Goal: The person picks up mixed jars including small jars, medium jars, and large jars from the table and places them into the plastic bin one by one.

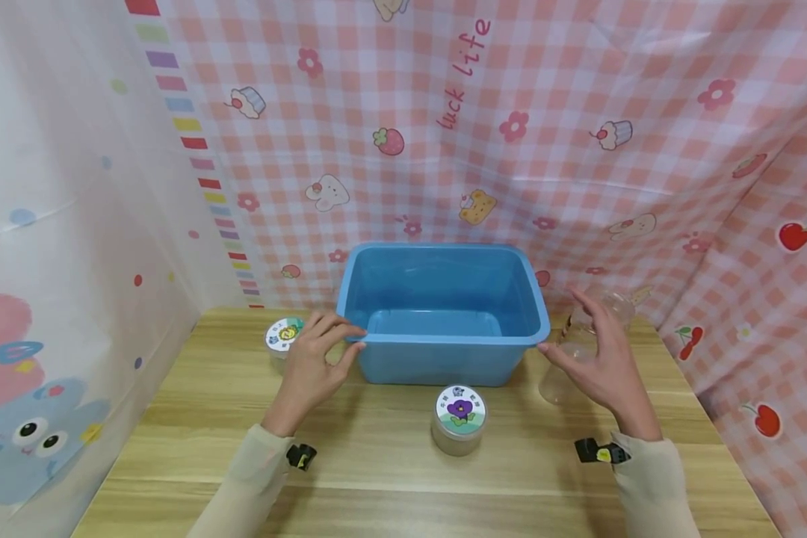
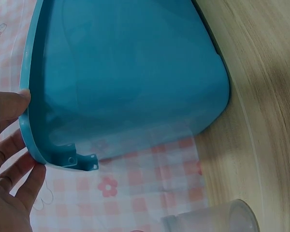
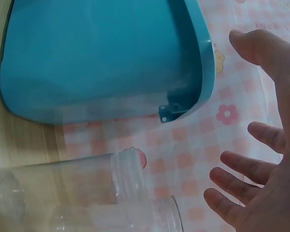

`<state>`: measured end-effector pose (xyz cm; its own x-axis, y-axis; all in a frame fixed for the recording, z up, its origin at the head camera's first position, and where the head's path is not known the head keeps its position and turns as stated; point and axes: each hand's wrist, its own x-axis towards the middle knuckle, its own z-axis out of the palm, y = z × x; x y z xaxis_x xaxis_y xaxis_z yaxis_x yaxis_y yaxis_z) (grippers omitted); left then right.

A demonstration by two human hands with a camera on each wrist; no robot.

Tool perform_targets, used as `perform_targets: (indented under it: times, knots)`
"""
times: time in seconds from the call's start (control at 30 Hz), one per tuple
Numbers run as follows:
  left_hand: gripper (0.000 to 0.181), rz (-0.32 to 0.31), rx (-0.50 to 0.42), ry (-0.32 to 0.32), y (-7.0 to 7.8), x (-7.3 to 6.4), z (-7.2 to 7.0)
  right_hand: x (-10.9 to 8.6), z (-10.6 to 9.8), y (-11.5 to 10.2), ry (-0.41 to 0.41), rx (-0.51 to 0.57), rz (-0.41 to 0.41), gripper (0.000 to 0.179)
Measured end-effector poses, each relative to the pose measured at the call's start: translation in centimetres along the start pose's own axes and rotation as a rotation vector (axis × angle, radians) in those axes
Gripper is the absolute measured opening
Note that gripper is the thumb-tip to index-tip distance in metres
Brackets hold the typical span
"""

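A blue plastic bin [image 1: 437, 362] stands upright, its inside bare. My left hand [image 1: 309, 370] pinches the bin's front left corner, thumb on one side of the rim [image 2: 26, 72] and fingertips on the other. At the opposite corner my right hand [image 1: 605, 366] is spread, holding nothing; the right wrist view shows its thumb [image 3: 258, 43] apart from the rim. Two clear plastic jars [image 3: 63, 181] stand beside the bin, partly hidden behind the right hand in the head view.
A round tub with a purple flower lid [image 1: 459, 422] stands in front of the bin. Another tub with a yellow flower lid [image 1: 284, 336] sits left, partly behind the left hand. Patterned cloth [image 1: 403, 187] hangs behind the wooden table [image 1: 390, 478] and along both sides.
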<state>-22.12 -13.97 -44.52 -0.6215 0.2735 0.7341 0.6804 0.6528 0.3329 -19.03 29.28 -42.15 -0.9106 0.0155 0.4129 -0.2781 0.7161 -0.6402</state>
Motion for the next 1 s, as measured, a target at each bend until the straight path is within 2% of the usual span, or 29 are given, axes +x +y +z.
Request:
perform_targets:
  times: [0.13, 0.6, 0.8, 1.0]
  knots:
    - [0.012, -0.004, -0.009, -0.006, 0.0, 0.0, 0.0, -0.4, 0.0, 0.5, 0.0, -0.004, 0.036, 0.103]
    - [0.014, 0.0, 0.0, 0.011, 0.0, -0.1, 0.0, -2.0, 0.7, 2.9, 0.019, -0.017, 0.066, 0.106]
    - [0.014, -0.016, -0.01, -0.003, 0.0, -0.1, -0.1, -2.9, 0.9, 4.2, -0.014, -0.038, 0.111, 0.107]
    - [0.015, 0.0, 0.001, 0.008, 0.0, -0.1, 0.0, -3.6, 1.1, 5.3, -0.059, -0.003, 0.164, 0.106]
